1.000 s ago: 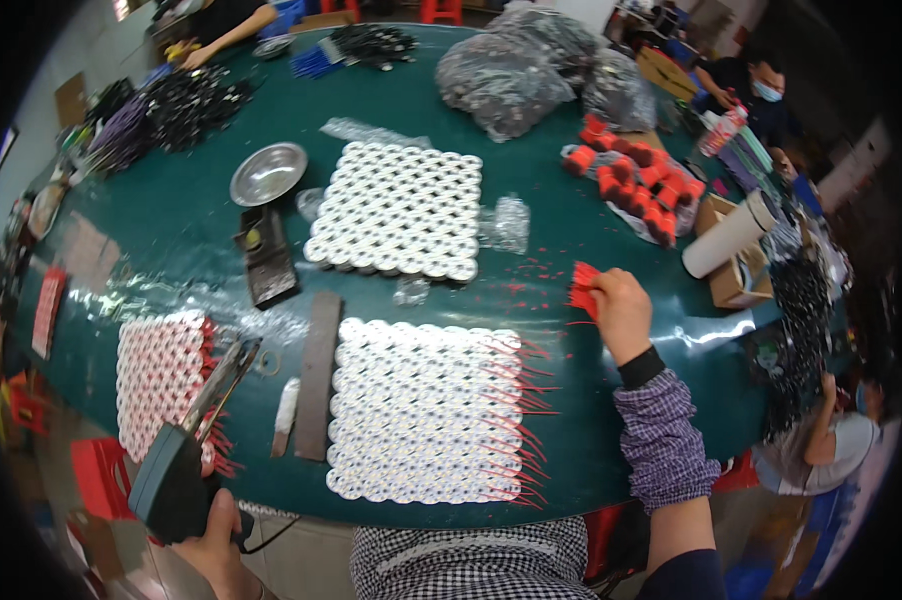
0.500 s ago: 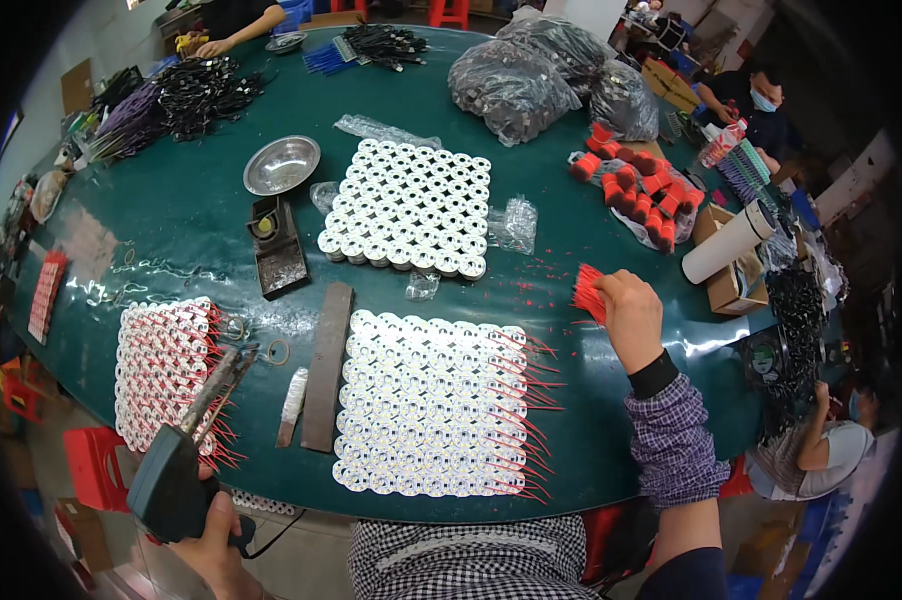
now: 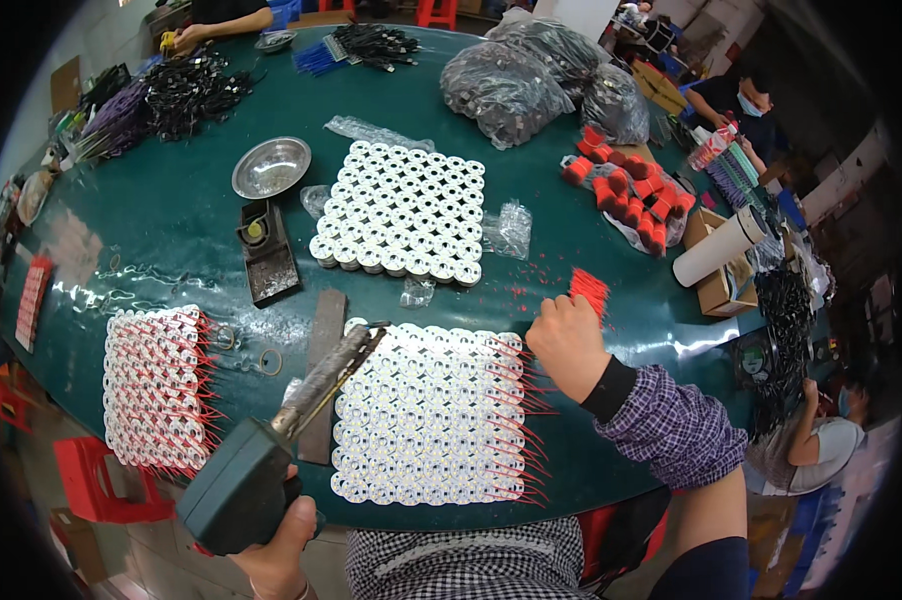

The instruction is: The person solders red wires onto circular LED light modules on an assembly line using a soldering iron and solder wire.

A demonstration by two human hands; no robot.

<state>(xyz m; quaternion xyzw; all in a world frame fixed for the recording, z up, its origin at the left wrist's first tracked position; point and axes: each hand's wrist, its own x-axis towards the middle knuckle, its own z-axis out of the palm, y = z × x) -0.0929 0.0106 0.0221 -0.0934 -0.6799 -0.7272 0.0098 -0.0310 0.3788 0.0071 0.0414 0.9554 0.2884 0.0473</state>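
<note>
Left hand (image 3: 283, 552): in the head view, your fingers wrap around the tool's grip.
Gun-shaped tool (image 3: 236, 490): dark green, slanting up rightward, its metal tip over your disc panel's upper left corner; contact is unclear.
Right hand (image 3: 568, 342): your fingers curl together near the panel's upper right corner; you cannot tell whether they pinch a wire.
Disc panel (image 3: 411, 430): flat on the green table (image 3: 171, 250) before you, red wires (image 3: 526, 436) fringing its right edge.
Red wire bundle (image 3: 591, 288): just beyond your right knuckles.
</note>
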